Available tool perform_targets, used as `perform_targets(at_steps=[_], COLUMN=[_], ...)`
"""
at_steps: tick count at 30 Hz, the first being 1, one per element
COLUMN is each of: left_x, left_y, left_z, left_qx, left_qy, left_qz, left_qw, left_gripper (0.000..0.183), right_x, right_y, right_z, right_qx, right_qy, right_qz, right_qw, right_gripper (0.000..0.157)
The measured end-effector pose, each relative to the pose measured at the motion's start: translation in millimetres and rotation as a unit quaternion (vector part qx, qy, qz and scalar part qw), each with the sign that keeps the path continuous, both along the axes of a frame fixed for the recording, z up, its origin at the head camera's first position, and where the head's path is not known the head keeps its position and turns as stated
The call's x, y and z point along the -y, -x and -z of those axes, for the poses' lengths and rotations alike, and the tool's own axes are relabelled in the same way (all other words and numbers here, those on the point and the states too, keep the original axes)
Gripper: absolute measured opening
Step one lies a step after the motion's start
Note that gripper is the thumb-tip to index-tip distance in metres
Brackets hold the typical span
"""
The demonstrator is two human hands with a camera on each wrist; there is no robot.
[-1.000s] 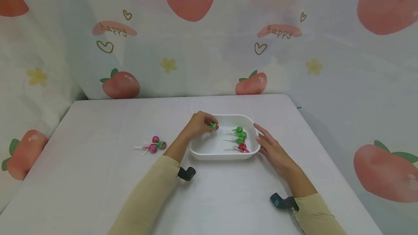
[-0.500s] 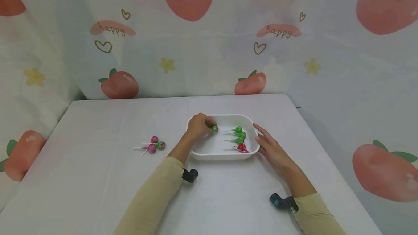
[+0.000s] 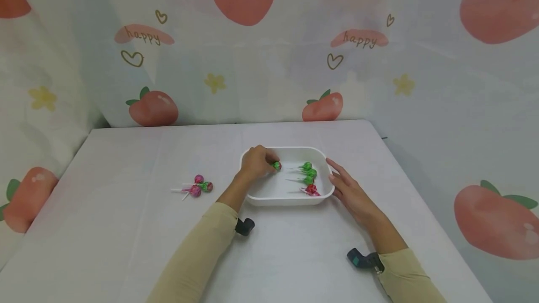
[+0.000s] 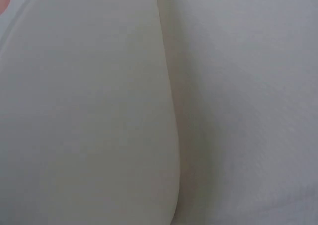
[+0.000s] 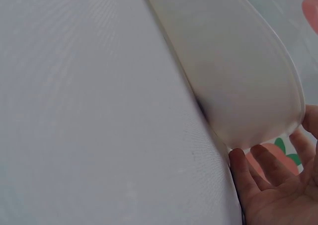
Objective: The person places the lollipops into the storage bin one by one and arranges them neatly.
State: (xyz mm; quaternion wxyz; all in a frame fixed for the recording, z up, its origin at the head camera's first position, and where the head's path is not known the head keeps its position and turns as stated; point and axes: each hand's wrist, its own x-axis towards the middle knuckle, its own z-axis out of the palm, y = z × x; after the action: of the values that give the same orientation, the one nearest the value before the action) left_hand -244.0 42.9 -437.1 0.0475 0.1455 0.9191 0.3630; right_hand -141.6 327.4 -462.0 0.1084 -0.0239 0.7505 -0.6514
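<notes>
In the head view, my left hand [image 3: 256, 162] reaches over the left part of a white tray [image 3: 290, 201]. It pinches a lollipop [image 3: 276, 166] in a green and red wrapper; the stick is hidden by the fingers. At the tray's right end, my right hand [image 3: 351, 193] rests with fairly straight fingers against the wall and rim. The right wrist view shows the fingertips of that hand [image 5: 280, 190] touching the tray's outer wall [image 5: 238, 76]. Inside on the right lie green lollipops [image 3: 308, 173] in a column, with red and pink ones [image 3: 311, 190] nearest me.
Left of the tray, pink and green lollipops [image 3: 195, 191] lie close together on the white tabletop [image 3: 105, 209], sticks pointing mostly left. A fruit-patterned curtain [image 3: 261, 74] stands behind the table. The left wrist view holds only the tray's outer wall [image 4: 99, 111] and tabletop.
Over the last second, my left hand has moved slightly right and toward me with the lollipop, lower in the tray. It barely moves in the last half second. My right hand stays at the tray's end.
</notes>
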Motion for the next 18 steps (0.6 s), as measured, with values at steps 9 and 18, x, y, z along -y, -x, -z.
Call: perform_targets(at_steps=[9, 18], left_x=[2.3, 3.4], left_y=[-2.4, -4.6], left_z=[-2.4, -3.9], left_qx=[0.000, 0.001], left_qy=[-0.014, -0.061], left_qz=[0.004, 0.024], left_qw=[0.9999, 0.9978], left_gripper=[0.035, 0.034], right_x=[0.1, 0.8], right_y=[-0.4, -1.7], right_z=[0.4, -1.0], right_qx=[0.005, -0.001], right_qy=[-0.002, -0.002], right_qz=[0.001, 0.001], right_qw=[1.000, 1.000], right_gripper=[0.062, 0.061])
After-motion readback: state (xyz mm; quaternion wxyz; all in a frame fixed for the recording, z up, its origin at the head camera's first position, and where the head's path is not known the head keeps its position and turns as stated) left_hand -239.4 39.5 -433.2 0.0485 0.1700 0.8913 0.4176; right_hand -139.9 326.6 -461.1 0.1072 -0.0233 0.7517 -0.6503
